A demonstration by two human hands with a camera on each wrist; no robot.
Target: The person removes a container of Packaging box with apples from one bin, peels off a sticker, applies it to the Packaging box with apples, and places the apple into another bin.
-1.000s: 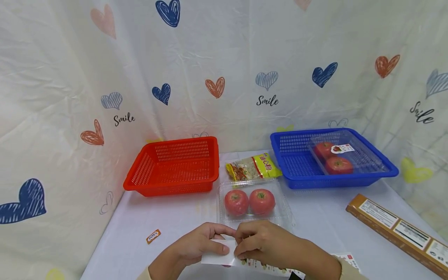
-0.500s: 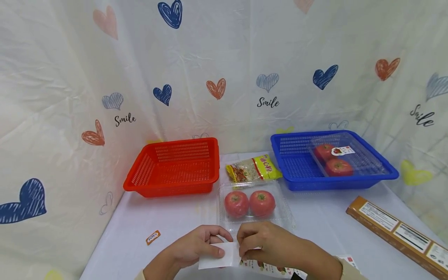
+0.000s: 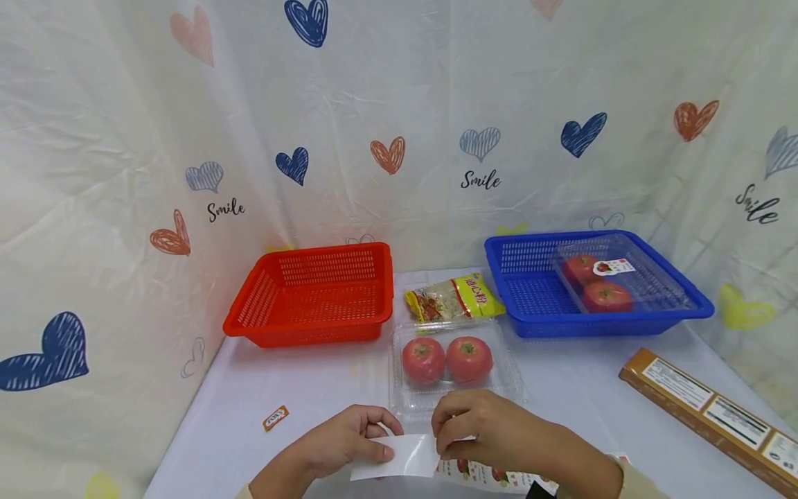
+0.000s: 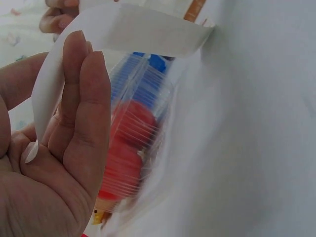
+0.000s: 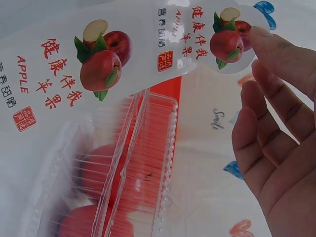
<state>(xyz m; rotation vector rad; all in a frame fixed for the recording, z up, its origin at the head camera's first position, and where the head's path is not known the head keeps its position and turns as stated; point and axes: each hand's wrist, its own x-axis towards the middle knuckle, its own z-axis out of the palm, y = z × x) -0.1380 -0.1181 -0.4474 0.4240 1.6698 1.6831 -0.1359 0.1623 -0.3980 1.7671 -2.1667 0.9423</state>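
Observation:
My left hand [image 3: 346, 440] holds the blank white end of a strip of apple stickers [image 3: 414, 454] between thumb and fingers. In the left wrist view this backing paper [image 4: 148, 30] curves across the fingers. To its right, my right hand [image 3: 476, 430] pinches the rounded end of an apple sticker [image 5: 228, 42] between thumb and forefinger. Printed apples and red lettering show along the strip in the right wrist view. Just beyond the hands lies a clear plastic box [image 3: 451, 402] with two red apples [image 3: 469, 359] in it.
A red basket [image 3: 305, 336] stands back left. The blue basket [image 3: 617, 326] at back right holds another clear box of apples with a sticker on it. Between them lies a yellow food packet [image 3: 455, 298]. A long brown box [image 3: 711, 409] lies right, a small orange packet [image 3: 275, 418] left.
My right hand has drawn a little to the right and my left hand slightly to the left. More blank white backing shows between them.

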